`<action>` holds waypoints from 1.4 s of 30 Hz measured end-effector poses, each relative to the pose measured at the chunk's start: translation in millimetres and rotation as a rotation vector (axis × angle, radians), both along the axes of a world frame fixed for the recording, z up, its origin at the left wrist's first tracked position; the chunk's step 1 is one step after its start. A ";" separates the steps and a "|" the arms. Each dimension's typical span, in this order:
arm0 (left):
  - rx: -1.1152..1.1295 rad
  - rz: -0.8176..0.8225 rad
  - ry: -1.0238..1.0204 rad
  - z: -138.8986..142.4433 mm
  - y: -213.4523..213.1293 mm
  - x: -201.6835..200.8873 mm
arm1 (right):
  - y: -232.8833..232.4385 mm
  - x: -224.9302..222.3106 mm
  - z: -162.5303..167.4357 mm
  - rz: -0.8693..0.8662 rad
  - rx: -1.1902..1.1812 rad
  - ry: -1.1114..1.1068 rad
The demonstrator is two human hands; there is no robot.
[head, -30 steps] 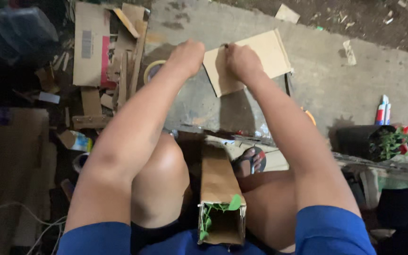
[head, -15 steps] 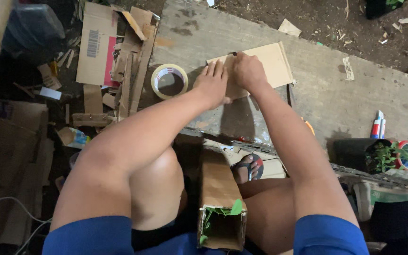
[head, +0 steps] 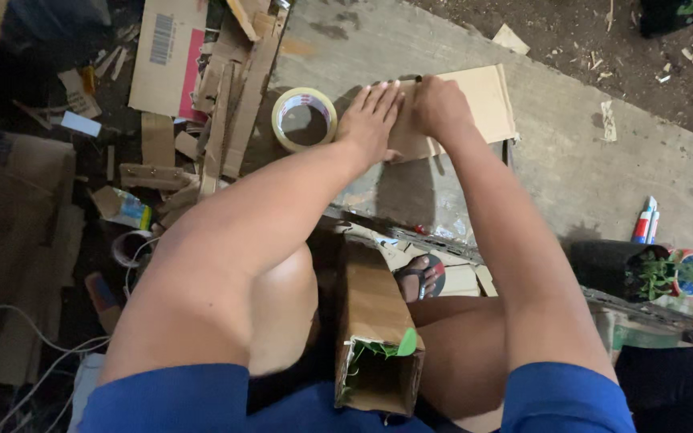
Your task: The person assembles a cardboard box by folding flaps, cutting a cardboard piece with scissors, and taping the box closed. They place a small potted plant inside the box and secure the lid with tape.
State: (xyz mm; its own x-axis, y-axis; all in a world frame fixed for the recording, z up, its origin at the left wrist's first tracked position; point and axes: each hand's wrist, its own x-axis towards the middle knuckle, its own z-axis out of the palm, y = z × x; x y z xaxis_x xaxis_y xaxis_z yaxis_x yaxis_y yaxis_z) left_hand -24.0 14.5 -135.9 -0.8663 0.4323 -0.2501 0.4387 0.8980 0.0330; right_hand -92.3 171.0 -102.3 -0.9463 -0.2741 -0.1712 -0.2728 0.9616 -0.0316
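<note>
A flat brown cardboard sheet [head: 483,100] lies on a grey concrete slab [head: 587,152]. My left hand [head: 370,120] rests palm-down on the sheet's left edge, fingers straight and together. My right hand [head: 439,108] is closed in a fist on the sheet beside it, gripping a small dark tool whose tip [head: 419,78] sticks out at the top; what kind of tool it is I cannot tell. A roll of pale tape [head: 305,93] lies just left of my left hand. A tall open cardboard box [head: 374,305] with green leaves inside stands between my knees.
Cardboard scraps and strips [head: 202,88] are heaped at the upper left. At the right edge lie a red, white and blue tube [head: 645,220] and a black pot with a small plant [head: 659,273]. My sandalled foot [head: 420,277] shows below the slab. Pale cables [head: 10,353] trail at lower left.
My left hand has moved right and down, off the tape roll and onto the sheet's left edge, now lying flat. The tape roll is uncovered. My right hand stays at the sheet's top.
</note>
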 end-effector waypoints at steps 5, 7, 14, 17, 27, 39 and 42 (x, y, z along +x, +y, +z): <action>0.038 -0.017 0.074 -11.8 3.8 -8.0 | -4.5 -16.0 3.5 0.178 0.196 -0.009; -0.045 -0.005 -0.022 -8.0 8.6 -8.9 | -6.8 -15.2 5.5 0.158 0.189 -0.028; -0.133 0.038 -0.095 12.5 15.1 -8.5 | -14.4 -4.0 11.2 0.007 0.112 -0.035; -0.170 0.034 -0.037 14.3 15.6 -7.8 | -10.5 7.7 8.7 -0.114 0.014 -0.072; -0.163 0.089 0.088 8.6 21.0 -11.9 | 3.5 49.3 8.0 -0.242 -0.029 -0.080; -0.098 0.089 -0.079 33.4 16.0 -1.7 | 40.9 101.8 -2.3 -0.011 0.294 -0.223; -0.060 0.092 -0.073 33.2 17.5 -2.8 | 64.0 116.6 -4.9 -0.055 0.317 -0.367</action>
